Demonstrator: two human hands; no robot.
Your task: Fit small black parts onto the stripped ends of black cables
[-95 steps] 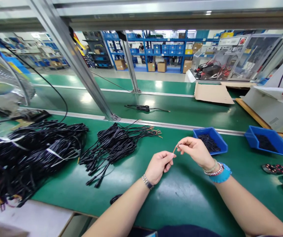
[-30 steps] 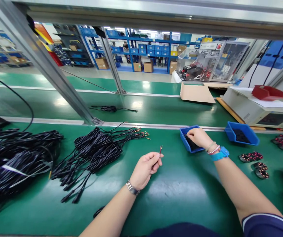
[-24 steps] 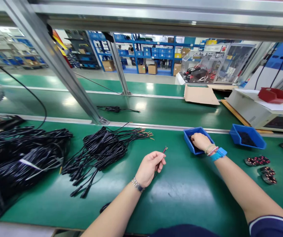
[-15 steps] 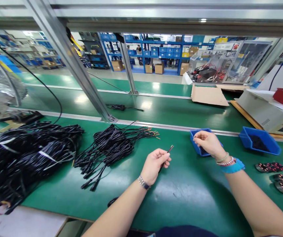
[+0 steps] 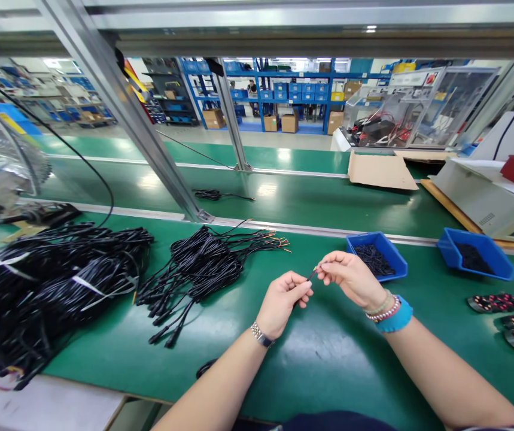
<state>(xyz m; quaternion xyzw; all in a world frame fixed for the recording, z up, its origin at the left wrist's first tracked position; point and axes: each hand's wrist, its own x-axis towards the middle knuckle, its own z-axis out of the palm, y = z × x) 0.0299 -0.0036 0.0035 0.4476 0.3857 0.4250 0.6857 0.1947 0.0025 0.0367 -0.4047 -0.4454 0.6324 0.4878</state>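
My left hand [image 5: 284, 302] pinches a thin black cable [image 5: 312, 275] close to its end, and that end points up toward the right. Thumb and fingertips of my right hand [image 5: 350, 280] are closed at the tip of the cable. Whatever small piece lies between them is too small to name. Just behind my right hand stands a blue bin [image 5: 394, 277] holding many small black pieces [image 5: 371, 258]. To the left of my hands lies a bundle of black cables [image 5: 209, 263] with bare orange-coloured ends and black connectors.
A large heap of black cables [image 5: 99, 269] fills the left of the green bench. At the right are another blue bin [image 5: 503, 272] with dark pieces and several round metal parts [image 5: 494, 302]. A metal post [image 5: 149, 131] rises behind the cables.
My right hand has moved left from above the blue bin to the cable's tip. My left hand keeps holding the cable in nearly the same place.
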